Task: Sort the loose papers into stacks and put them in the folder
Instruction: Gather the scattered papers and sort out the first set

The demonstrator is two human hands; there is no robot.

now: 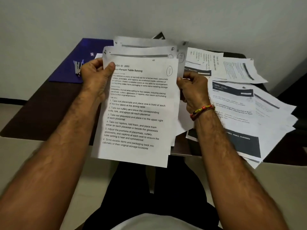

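Both hands clamp the fanned sheaf of numbered sheets (137, 110), left hand (96, 75) and right hand (192, 90) pinching opposite edges, with the blue folder (71, 63) lying upper left, closest to the left hand.

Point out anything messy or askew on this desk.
The loose papers at the right lie fanned at clashing angles, and some overhang the table edge. The sheets in hand, held by both the left hand and right hand, are staggered, not squared. The blue folder lies flat.
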